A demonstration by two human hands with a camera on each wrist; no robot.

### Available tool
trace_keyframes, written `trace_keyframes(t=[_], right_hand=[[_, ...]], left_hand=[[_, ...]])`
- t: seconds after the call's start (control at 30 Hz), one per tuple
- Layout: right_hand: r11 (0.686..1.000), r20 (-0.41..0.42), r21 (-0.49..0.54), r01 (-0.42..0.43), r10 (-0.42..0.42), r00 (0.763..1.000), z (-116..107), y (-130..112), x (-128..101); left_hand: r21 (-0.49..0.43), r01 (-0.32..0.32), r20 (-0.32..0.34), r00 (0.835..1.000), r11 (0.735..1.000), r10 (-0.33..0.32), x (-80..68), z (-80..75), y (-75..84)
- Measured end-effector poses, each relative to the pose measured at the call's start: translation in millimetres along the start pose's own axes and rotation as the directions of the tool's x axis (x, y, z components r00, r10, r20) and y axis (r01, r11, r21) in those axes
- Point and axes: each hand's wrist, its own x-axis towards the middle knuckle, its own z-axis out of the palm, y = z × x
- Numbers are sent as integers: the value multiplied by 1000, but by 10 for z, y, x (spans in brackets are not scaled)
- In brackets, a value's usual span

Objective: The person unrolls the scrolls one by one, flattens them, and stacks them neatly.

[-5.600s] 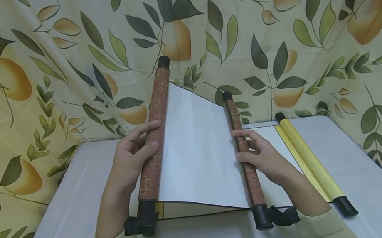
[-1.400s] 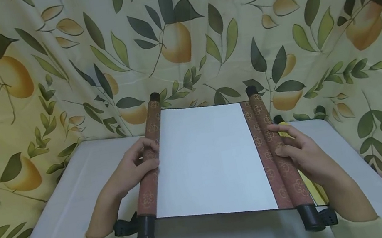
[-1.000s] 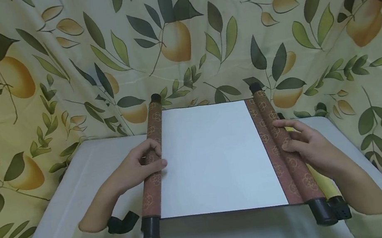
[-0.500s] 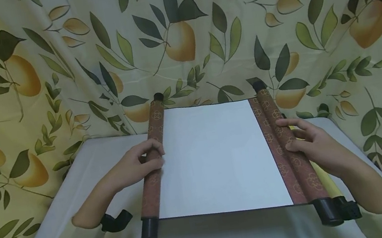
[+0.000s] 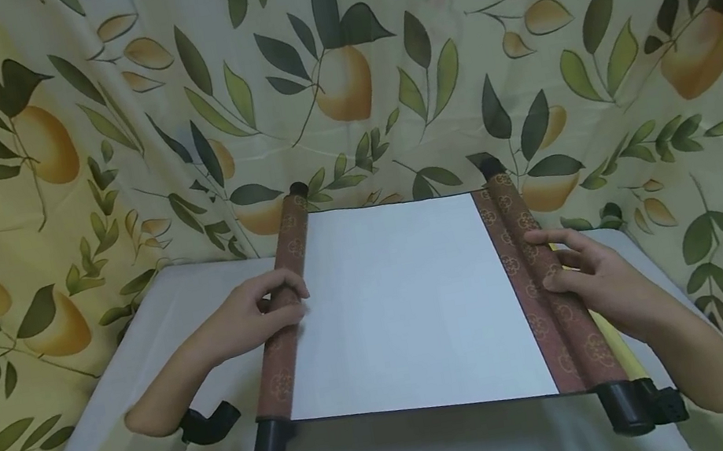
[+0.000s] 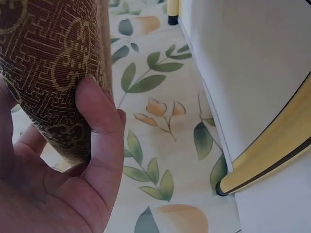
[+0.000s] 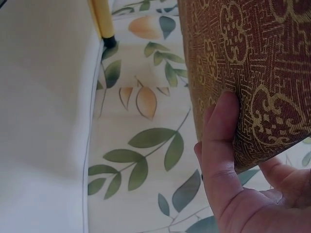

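Since approx 5 s ago, brown brocade paper scroll (image 5: 411,305) lowered, spread wider; left hand (image 5: 256,324) & right hand (image 5: 588,275) each curl round a stiff roller, light, crease-prone sheet betw. them at frame centre.

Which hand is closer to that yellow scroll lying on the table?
Right. The right hand grips the brown scroll's right roller directly above the yellow scroll; the left hand grips the left roller, across the white sheet.

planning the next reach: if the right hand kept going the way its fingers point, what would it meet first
The right hand grips the right roller, fingers pointing left across it. Past the roller, the white sheet probably comes first, though depth is unclear.
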Motion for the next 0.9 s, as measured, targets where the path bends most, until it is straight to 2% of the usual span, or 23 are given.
trace_keyframes(t=[0.27, 0.5, 0.7, 0.9], right_hand=[[1000, -4, 0, 8, -8, 1000, -16, 30, -14], [1000, 4, -5, 5, -5, 1000, -15, 58, -6], [1000, 1, -14, 1, -1, 1000, -19, 73, -5], [999, -7, -38, 0, 0, 1000, -27, 66, -4]], left_hand=[[39, -9, -16, 1000, 999, 9, -1, -23, -10], [26, -3, -2, 1000, 1000, 3, -34, -38, -29], [48, -4, -23, 1000, 999, 6, -47, -72, -37], [42, -2, -17, 1000, 999, 2, -66, -97, -32]])
